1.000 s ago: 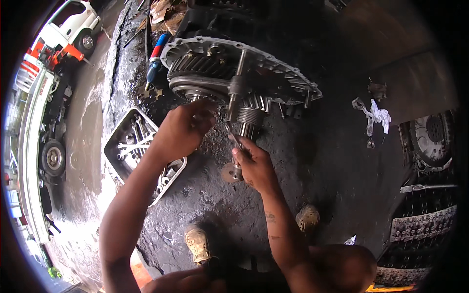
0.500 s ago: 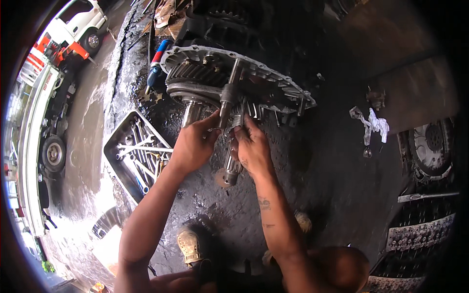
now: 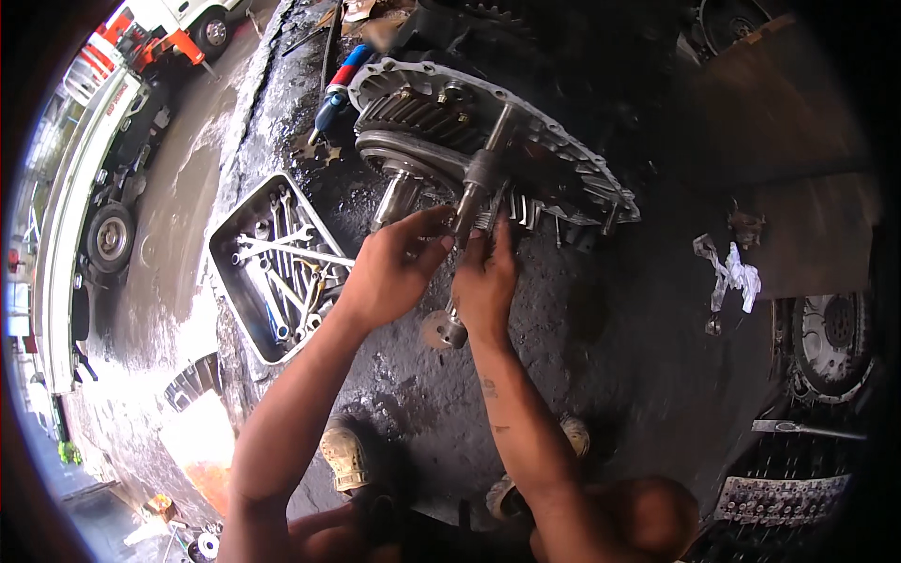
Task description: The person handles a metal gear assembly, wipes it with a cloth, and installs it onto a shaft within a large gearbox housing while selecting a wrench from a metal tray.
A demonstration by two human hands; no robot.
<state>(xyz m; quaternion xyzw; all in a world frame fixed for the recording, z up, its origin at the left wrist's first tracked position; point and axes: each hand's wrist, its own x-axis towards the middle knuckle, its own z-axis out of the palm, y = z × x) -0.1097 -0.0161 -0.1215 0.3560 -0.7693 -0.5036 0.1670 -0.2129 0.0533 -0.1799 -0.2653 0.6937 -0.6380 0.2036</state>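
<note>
An open gearbox housing (image 3: 563, 141) with a pale flange lies ahead of me, with a helical gear (image 3: 413, 111) exposed inside it. A steel shift rod (image 3: 483, 169) bears a curved fork (image 3: 408, 155) that reaches round the gear assembly. My left hand (image 3: 399, 263) is closed, thumb and fingers pinching the rod's lower end. Just right of it, my right hand (image 3: 486, 281) curls its fingers round the gear shaft (image 3: 454, 324) behind the rod; its fingertips are partly hidden. A splined shaft (image 3: 394, 202) sticks out to the left.
On the left stands a metal tray (image 3: 235, 310) of several wrenches. A blue-and-red tool (image 3: 338, 94) lies beside the housing. Crumpled white wrapping (image 3: 741, 277), a clutch disc (image 3: 835, 328) and a drilled metal block (image 3: 779, 499) are at the right. A truck (image 3: 94, 216) is parked far left.
The whole view has shifted, so the gearbox sits further up and right. My left fingers have moved further round the rod's end, and my right hand has drawn in closer to it.
</note>
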